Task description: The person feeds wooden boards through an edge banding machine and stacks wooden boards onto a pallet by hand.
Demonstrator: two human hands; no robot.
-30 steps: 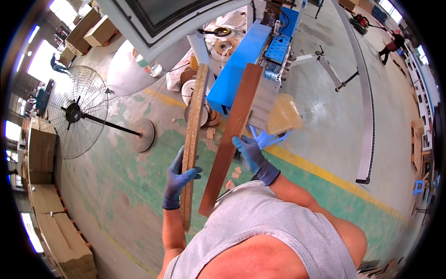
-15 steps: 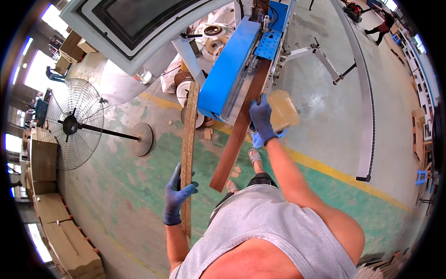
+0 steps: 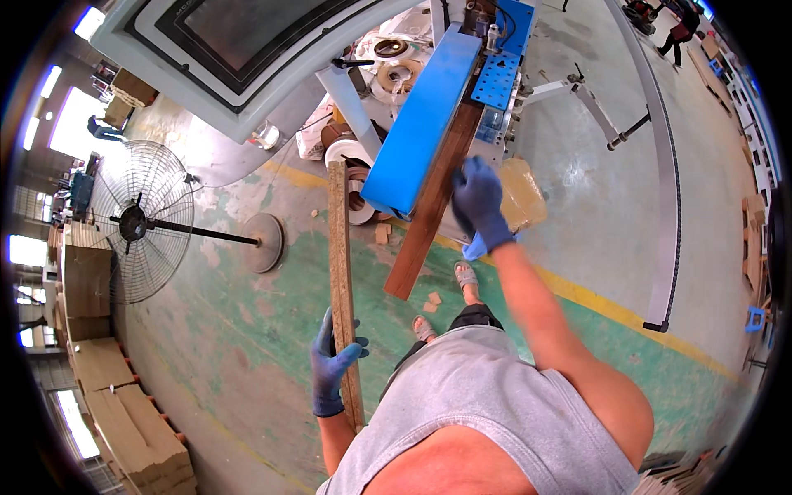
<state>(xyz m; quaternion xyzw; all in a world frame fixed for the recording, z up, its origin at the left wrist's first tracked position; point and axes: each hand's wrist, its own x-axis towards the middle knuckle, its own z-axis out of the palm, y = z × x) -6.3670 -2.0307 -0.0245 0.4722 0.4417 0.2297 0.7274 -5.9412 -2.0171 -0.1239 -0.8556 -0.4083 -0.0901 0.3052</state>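
My left hand [image 3: 334,363], in a blue-grey glove, is closed around a long narrow strip of particle board [image 3: 340,256], held nearly upright in the picture with its raw speckled edge showing. A brown wood-grain board [image 3: 431,216] lies along the blue-covered machine [image 3: 425,124], its far part under a blue perforated plate [image 3: 497,81] and its near end jutting toward me. Beside the right edge of that board is my right hand [image 3: 478,198], also gloved. Its fingers look bent but are partly hidden and blurred, so whether they touch the board is unclear.
A grey control panel with a screen [image 3: 235,41] overhangs at upper left. A stand fan [image 3: 136,223] is on the left, near stacked boards [image 3: 128,429]. Rolls of edging tape [image 3: 396,74] lie behind the machine. A long metal rail [image 3: 664,206] runs along the right.
The brown board has slid farther along the machine, away from me. My right hand has shifted off to the board's right. My left hand still holds the strip; the view has turned slightly.
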